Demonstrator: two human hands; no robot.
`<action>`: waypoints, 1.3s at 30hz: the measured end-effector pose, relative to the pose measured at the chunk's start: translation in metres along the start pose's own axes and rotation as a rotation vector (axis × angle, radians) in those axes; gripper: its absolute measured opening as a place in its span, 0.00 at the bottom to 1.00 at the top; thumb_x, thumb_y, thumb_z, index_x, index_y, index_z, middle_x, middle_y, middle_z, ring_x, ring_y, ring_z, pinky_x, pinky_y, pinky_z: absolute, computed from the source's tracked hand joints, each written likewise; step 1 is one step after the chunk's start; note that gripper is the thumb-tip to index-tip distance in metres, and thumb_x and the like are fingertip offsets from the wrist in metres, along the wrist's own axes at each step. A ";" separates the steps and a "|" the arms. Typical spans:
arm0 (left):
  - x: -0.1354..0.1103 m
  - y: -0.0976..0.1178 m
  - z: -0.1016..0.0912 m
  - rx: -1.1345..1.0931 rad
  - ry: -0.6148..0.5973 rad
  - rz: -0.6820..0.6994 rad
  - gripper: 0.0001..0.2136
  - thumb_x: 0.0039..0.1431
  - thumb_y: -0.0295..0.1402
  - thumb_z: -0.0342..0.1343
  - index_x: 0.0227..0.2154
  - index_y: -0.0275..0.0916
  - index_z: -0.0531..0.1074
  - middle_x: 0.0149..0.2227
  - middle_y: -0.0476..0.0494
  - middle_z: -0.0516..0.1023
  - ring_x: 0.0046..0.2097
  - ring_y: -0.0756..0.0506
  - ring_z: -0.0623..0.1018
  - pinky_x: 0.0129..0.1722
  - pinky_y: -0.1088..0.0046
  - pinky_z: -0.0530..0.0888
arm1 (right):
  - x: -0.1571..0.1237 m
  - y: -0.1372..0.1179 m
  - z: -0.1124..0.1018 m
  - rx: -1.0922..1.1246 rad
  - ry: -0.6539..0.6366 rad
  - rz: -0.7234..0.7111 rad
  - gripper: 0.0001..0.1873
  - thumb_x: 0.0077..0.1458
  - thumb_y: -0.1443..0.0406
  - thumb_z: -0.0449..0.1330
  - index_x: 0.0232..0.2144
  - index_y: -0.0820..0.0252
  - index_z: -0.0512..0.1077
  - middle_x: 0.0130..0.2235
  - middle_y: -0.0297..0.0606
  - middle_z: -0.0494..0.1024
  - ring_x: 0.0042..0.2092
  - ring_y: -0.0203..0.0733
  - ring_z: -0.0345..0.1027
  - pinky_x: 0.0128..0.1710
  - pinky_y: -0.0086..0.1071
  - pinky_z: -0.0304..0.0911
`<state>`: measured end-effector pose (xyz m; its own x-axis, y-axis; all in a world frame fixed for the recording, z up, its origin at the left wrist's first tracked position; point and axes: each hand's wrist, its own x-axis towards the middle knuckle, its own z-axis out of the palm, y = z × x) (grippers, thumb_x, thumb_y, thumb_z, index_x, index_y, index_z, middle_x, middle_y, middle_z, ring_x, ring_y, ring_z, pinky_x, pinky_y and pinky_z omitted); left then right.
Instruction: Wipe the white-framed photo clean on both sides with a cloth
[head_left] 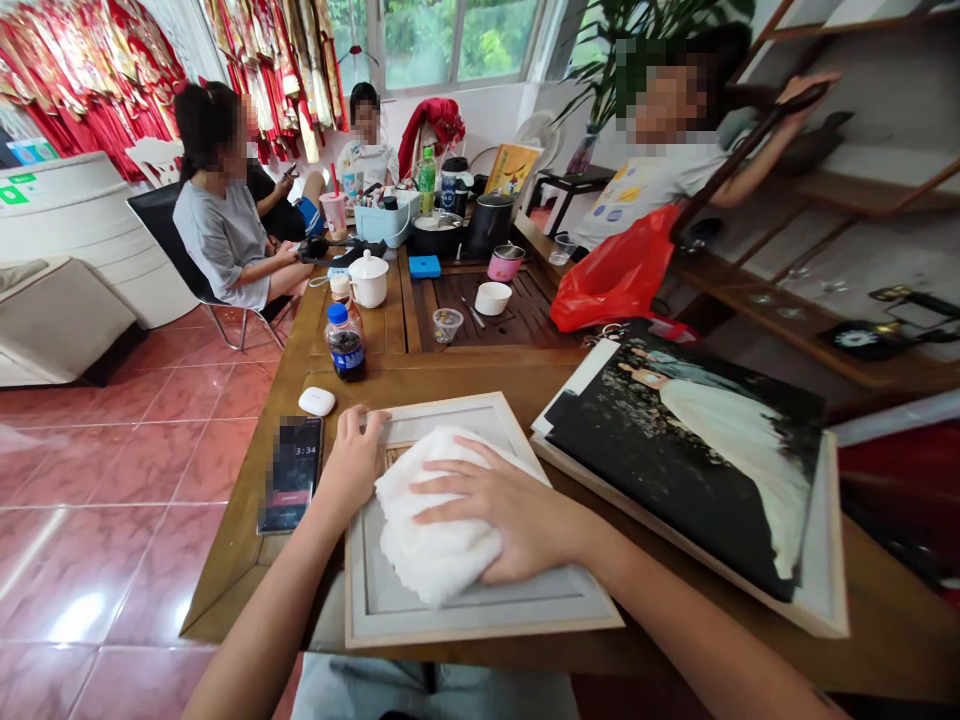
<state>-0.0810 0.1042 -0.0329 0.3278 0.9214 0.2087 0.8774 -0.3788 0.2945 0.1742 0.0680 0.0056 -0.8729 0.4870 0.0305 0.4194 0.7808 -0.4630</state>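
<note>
A light wooden picture frame [484, 630] with a pale grey inner panel lies at the near edge of the wooden table. My left hand [356, 455] is closed on its upper left edge, fingers curled over the rim. On the frame's panel rests a bunched white cloth [427, 545]. My right hand [510, 505] holds the cloth from above, fingers spaced over it and thumb at its near side. The part of the panel under the cloth is hidden.
To the right lies a framed photo [697, 440] of a white dress. On the left are a phone [292, 475], a white earbud case [316, 401] and a dark drink bottle [345, 345]. A white lidded mug [369, 280] and a red bag [619, 275] stand farther back. Several people sit around.
</note>
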 end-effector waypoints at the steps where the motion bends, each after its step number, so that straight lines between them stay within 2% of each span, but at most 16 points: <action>1: 0.000 0.001 0.000 0.002 -0.003 -0.001 0.23 0.62 0.21 0.45 0.59 0.38 0.65 0.58 0.33 0.61 0.62 0.36 0.63 0.63 0.51 0.67 | 0.000 0.000 0.001 -0.001 -0.003 -0.001 0.40 0.43 0.55 0.71 0.61 0.41 0.71 0.67 0.34 0.69 0.70 0.57 0.55 0.71 0.59 0.29; 6: 0.003 0.004 0.000 0.004 -0.028 -0.020 0.23 0.61 0.21 0.45 0.58 0.39 0.66 0.58 0.32 0.63 0.63 0.35 0.62 0.64 0.48 0.65 | 0.002 0.005 0.004 -0.139 0.108 0.145 0.40 0.48 0.58 0.68 0.64 0.45 0.68 0.69 0.40 0.65 0.70 0.59 0.54 0.69 0.64 0.29; 8: 0.002 0.004 0.000 0.001 -0.031 -0.029 0.24 0.60 0.20 0.45 0.59 0.40 0.66 0.59 0.33 0.63 0.64 0.35 0.62 0.64 0.47 0.65 | 0.002 0.006 0.004 -0.157 0.106 0.141 0.41 0.48 0.58 0.68 0.65 0.45 0.67 0.69 0.40 0.65 0.70 0.60 0.53 0.69 0.65 0.29; 13: 0.000 0.004 0.000 -0.005 -0.044 -0.030 0.29 0.55 0.17 0.46 0.60 0.41 0.63 0.60 0.34 0.61 0.65 0.36 0.61 0.64 0.49 0.65 | 0.002 0.003 0.005 -0.103 0.008 0.006 0.41 0.48 0.54 0.69 0.65 0.42 0.67 0.68 0.37 0.66 0.70 0.59 0.53 0.70 0.64 0.26; 19: 0.002 0.008 -0.001 -0.003 -0.023 -0.034 0.23 0.61 0.20 0.45 0.58 0.40 0.65 0.58 0.34 0.62 0.64 0.36 0.62 0.65 0.49 0.64 | 0.003 0.003 0.005 -0.177 0.093 0.157 0.39 0.50 0.59 0.66 0.65 0.48 0.67 0.70 0.41 0.63 0.71 0.58 0.51 0.69 0.64 0.27; 26: 0.000 0.007 -0.002 -0.001 -0.032 -0.012 0.24 0.62 0.20 0.44 0.60 0.39 0.64 0.58 0.33 0.60 0.63 0.37 0.61 0.64 0.53 0.65 | 0.000 0.002 0.003 -0.069 -0.012 -0.024 0.38 0.46 0.55 0.69 0.62 0.41 0.71 0.67 0.35 0.68 0.69 0.58 0.56 0.70 0.61 0.28; 32: 0.002 0.006 0.001 0.031 -0.024 -0.018 0.23 0.61 0.20 0.45 0.59 0.37 0.65 0.58 0.33 0.60 0.63 0.35 0.61 0.66 0.51 0.63 | -0.001 0.006 0.003 -0.163 0.118 0.155 0.39 0.50 0.58 0.68 0.64 0.45 0.68 0.69 0.40 0.66 0.70 0.60 0.53 0.69 0.64 0.29; 37: 0.002 0.006 0.003 0.015 -0.003 -0.006 0.23 0.63 0.19 0.44 0.59 0.37 0.65 0.58 0.32 0.61 0.62 0.35 0.62 0.63 0.50 0.65 | -0.004 0.001 -0.003 -0.012 -0.021 -0.004 0.36 0.44 0.56 0.71 0.58 0.41 0.74 0.65 0.35 0.71 0.68 0.58 0.57 0.70 0.61 0.30; 39: 0.002 0.005 0.003 0.016 0.002 -0.005 0.22 0.63 0.20 0.44 0.59 0.38 0.65 0.57 0.32 0.61 0.62 0.35 0.62 0.63 0.49 0.66 | -0.004 0.001 -0.003 0.009 -0.032 -0.016 0.35 0.43 0.57 0.71 0.57 0.41 0.75 0.65 0.35 0.72 0.68 0.57 0.58 0.70 0.60 0.31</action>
<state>-0.0747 0.1040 -0.0342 0.3225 0.9231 0.2093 0.8846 -0.3726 0.2804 0.1791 0.0676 0.0076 -0.8869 0.4618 0.0098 0.4034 0.7849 -0.4704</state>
